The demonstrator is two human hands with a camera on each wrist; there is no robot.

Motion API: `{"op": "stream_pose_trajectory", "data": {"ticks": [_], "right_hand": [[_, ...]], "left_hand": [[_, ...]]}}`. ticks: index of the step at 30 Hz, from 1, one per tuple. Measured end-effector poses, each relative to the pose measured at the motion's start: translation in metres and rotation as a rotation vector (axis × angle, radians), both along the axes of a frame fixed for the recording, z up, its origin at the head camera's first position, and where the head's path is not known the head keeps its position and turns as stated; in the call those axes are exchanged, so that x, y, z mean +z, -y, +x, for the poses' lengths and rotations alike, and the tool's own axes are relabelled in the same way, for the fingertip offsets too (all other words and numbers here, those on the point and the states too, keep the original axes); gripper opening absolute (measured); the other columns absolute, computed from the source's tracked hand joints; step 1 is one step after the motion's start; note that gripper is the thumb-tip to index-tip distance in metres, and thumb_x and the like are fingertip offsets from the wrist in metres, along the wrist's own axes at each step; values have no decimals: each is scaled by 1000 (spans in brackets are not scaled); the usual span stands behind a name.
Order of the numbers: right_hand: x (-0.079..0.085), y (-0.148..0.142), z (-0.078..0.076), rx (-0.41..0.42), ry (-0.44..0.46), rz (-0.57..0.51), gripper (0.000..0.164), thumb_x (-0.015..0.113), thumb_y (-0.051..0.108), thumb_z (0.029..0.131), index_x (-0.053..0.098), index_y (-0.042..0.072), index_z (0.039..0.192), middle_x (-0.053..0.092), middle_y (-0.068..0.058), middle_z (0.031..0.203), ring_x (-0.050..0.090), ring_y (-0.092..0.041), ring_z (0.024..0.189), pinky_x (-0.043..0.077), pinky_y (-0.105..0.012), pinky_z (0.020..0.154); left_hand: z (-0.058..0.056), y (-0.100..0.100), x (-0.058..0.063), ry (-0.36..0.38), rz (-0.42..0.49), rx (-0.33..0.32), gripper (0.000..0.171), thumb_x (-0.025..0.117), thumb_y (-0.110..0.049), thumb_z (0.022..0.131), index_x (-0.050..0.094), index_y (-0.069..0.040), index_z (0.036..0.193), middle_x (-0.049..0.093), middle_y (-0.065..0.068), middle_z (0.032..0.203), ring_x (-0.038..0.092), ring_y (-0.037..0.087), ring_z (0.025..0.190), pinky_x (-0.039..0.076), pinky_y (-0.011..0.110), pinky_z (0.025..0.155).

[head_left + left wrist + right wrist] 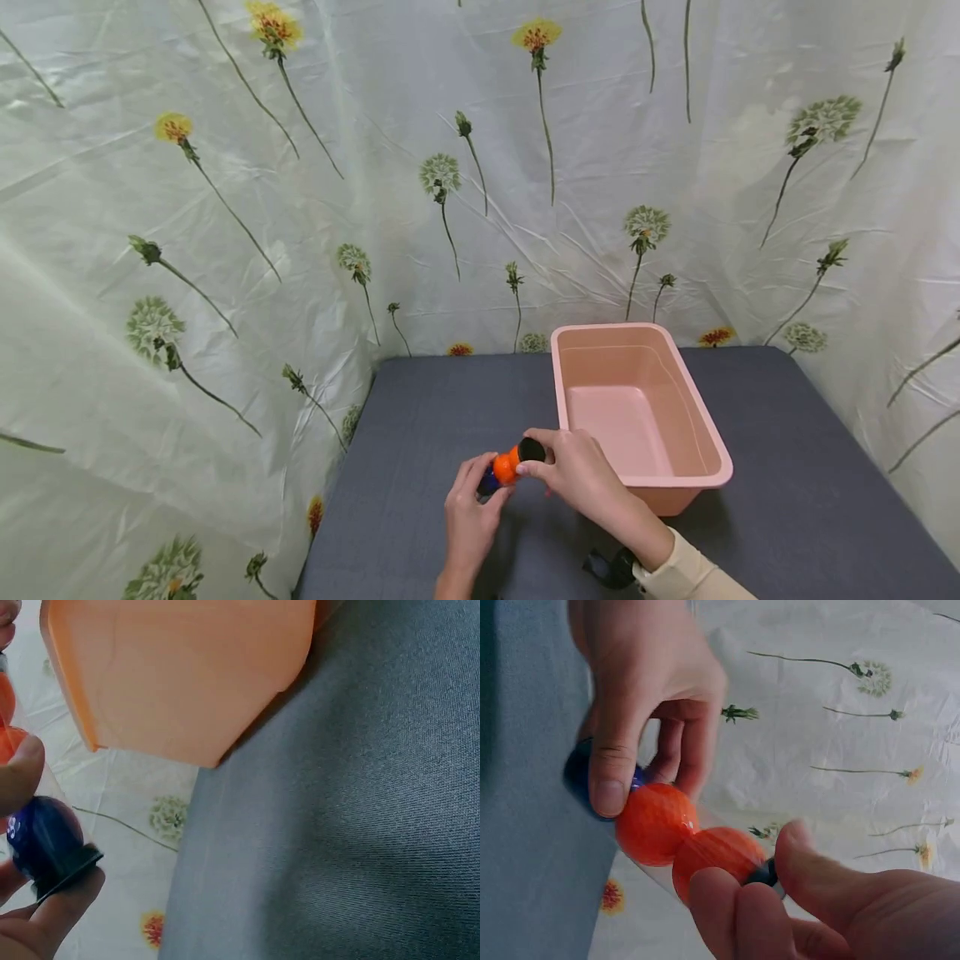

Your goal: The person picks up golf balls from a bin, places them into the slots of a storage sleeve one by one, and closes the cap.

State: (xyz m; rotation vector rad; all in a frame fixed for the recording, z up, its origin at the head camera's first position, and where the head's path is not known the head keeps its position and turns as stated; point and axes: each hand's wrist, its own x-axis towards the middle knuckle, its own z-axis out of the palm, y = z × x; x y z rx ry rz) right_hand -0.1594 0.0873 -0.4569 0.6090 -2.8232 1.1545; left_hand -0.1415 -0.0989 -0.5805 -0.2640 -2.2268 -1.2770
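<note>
Between the two hands is a clear tube (684,834) with a dark cap at each end. Inside sit two orange balls (657,825) and a dark blue ball (46,832). My left hand (472,510) grips the blue-ball end, thumb on one side and fingers on the other. My right hand (579,468) pinches the other end by the black cap (532,450) between thumb and fingers. The tube is held tilted above the table, its right end higher in the head view.
A pink plastic tub (716,446) stands on the dark grey table (420,417), just beyond and right of my right hand. Below my right forearm is a black strap-like object (611,568). A white floral curtain (480,100) hangs behind and at the sides.
</note>
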Motion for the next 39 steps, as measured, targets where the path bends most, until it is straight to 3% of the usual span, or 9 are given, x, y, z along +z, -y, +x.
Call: {"op": "stream_pose_trajectory", "data": {"ticks": [3, 8, 12, 19, 23, 30, 34, 39], "right_hand": [[2, 1, -3, 22, 10, -6, 51, 83, 32, 83, 70, 11, 127, 52, 12, 57, 48, -4, 44, 40, -25, 44], [3, -2, -4, 36, -18, 19, 50, 84, 32, 83, 70, 14, 128, 53, 14, 64, 46, -4, 50, 40, -24, 45], [6, -7, -3, 40, -64, 20, 44, 82, 32, 85, 71, 17, 125, 57, 16, 71, 51, 0, 57, 45, -24, 52], [4, -16, 2, 15, -161, 51, 26, 83, 28, 85, 76, 21, 109, 61, 13, 82, 60, -4, 74, 51, -25, 65], [1, -18, 5, 19, -187, 35, 24, 82, 25, 86, 76, 21, 108, 63, 11, 87, 62, -5, 77, 52, -26, 67], [-1, -20, 8, 22, -215, -5, 23, 82, 23, 86, 76, 23, 108, 60, 18, 89, 54, -1, 76, 50, -25, 66], [-3, -19, 10, 29, -220, -31, 22, 81, 23, 87, 76, 23, 108, 61, 18, 92, 55, -2, 77, 50, -25, 67], [-6, -19, 10, 63, -213, -52, 23, 79, 21, 88, 75, 25, 110, 62, 17, 96, 55, -3, 73, 49, -23, 65]], "left_hand": [[-1, 0, -1, 101, 64, -16, 52, 89, -14, 76, 66, -17, 124, 62, -4, 116, 66, 19, 103, 58, 36, 82], [-2, -2, -5, 183, 57, 87, 51, 90, -19, 76, 68, -26, 121, 64, -10, 113, 56, 16, 110, 51, 51, 94], [-8, -4, -6, 230, 81, 125, 51, 90, -20, 76, 68, -29, 121, 64, -9, 111, 55, 15, 105, 49, 50, 88], [-18, -7, -17, 303, 44, 65, 51, 86, -24, 81, 62, -26, 126, 70, -4, 110, 65, 16, 93, 53, 44, 82], [-21, -11, -27, 331, 50, 52, 51, 87, -21, 80, 62, -27, 124, 71, -5, 109, 68, 15, 93, 54, 41, 83], [-27, -22, -36, 308, 58, 19, 48, 87, -16, 79, 61, -21, 118, 73, 0, 106, 70, 22, 99, 56, 43, 86], [-31, -26, -44, 332, 74, -6, 46, 88, -15, 78, 62, -20, 115, 73, 1, 106, 70, 21, 100, 57, 39, 85], [-35, -22, -56, 299, 11, -73, 47, 88, -15, 78, 61, -19, 116, 73, 1, 108, 70, 19, 101, 57, 33, 83]]}}
